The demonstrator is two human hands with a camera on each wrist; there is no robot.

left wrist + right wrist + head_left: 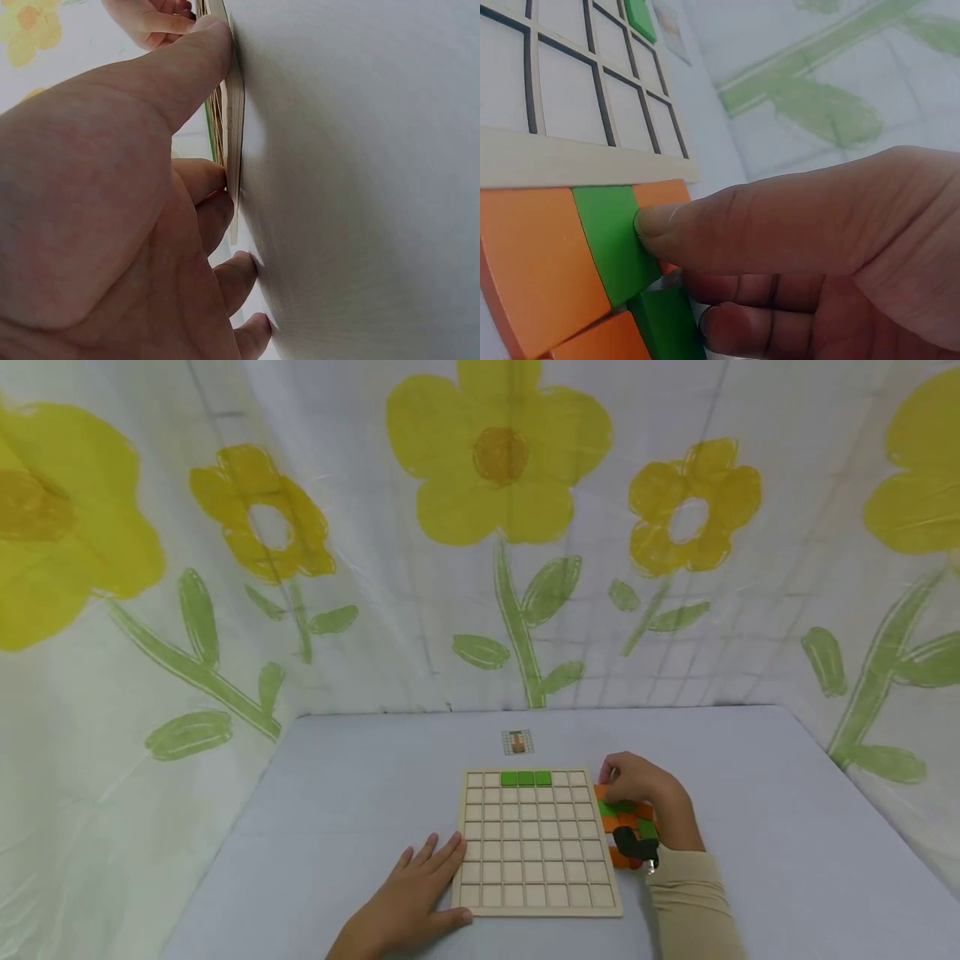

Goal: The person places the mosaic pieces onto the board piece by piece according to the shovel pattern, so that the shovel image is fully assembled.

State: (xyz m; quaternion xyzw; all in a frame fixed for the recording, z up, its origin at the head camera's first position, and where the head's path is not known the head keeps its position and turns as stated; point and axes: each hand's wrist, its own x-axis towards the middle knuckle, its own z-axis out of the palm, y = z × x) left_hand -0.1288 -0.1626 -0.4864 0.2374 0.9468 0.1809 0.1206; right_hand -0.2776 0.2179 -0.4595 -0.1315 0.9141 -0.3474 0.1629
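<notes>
A pale wooden grid board (532, 912) lies on the table, with several green square tiles (526, 778) in its far row. My left hand (412, 893) rests spread at the board's near left corner, fingers along the left edge and thumb on the front edge. Beside the board's right edge lies a cluster of orange and green tiles (540, 255). There my right hand (641, 785) has its fingers curled and its thumb against an orange tile (660, 192), next to a green tile (607, 232). The index fingertip is hidden behind the thumb in the right wrist view.
A small card (517, 742) with a gridded picture lies beyond the board's far edge. At the back of the white table (360, 793) hangs a curtain (420, 610) printed with yellow flowers. A dark wrist strap piece (633, 843) partly covers the tiles.
</notes>
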